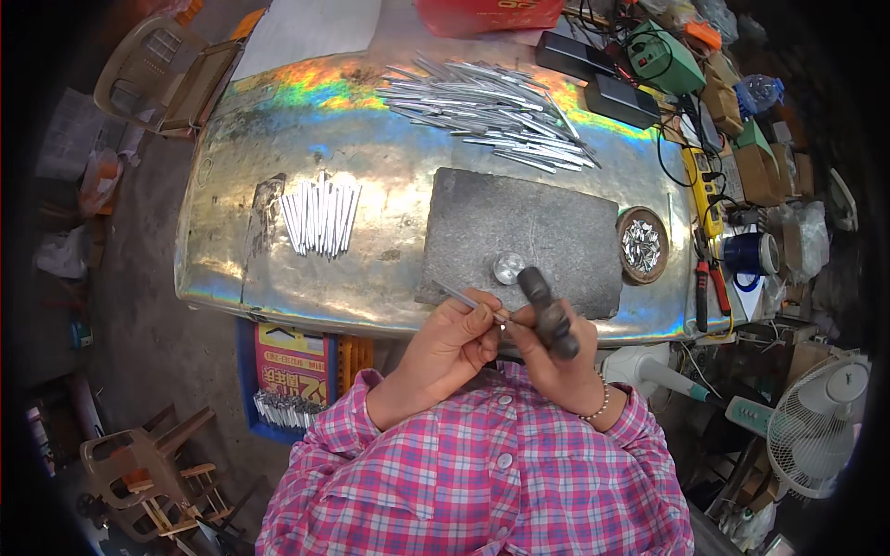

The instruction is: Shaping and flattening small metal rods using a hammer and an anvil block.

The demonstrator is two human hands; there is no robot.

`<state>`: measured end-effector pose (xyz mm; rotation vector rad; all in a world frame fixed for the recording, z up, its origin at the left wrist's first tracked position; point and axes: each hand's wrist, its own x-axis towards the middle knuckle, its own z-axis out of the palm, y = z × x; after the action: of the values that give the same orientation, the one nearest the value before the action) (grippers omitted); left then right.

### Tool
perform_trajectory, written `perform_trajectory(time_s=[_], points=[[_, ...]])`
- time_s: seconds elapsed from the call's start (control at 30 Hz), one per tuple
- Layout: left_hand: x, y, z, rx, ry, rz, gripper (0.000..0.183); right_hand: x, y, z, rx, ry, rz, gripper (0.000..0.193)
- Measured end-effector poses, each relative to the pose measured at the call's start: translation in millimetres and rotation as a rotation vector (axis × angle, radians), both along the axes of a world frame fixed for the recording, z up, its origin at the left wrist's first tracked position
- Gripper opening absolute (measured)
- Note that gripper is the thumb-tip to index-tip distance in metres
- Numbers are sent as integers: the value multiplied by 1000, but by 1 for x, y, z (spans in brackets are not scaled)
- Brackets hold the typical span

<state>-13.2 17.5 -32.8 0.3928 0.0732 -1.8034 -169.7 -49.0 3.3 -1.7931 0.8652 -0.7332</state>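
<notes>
My left hand (451, 335) is closed around a thin silver metal rod (453, 294), which slants up to the left over the near edge of a dark grey stone slab (519, 208). Close beside it, my right hand (567, 363) grips a dark hammer-like tool (549, 315); its exact kind is hard to make out. The right fingertips also come up to the rod's near end, where a small bright piece shows. On the slab, just beyond the tool, sits a round shiny metal piece (507, 268).
Left lies a fanned bundle of rods (322, 215); a larger rod pile (491, 111) is at the back. Right of the slab stands a round bowl (630, 274) of small metal bits, then pliers (702, 295) and a mug (749, 254). Below left is a blue crate (247, 375).
</notes>
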Motion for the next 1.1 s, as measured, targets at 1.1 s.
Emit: perform_trajectory(time_s=[1.1], points=[[12,-44,19,-204,-1118,115,7,-34,-48,-10,279,47,-71,15]])
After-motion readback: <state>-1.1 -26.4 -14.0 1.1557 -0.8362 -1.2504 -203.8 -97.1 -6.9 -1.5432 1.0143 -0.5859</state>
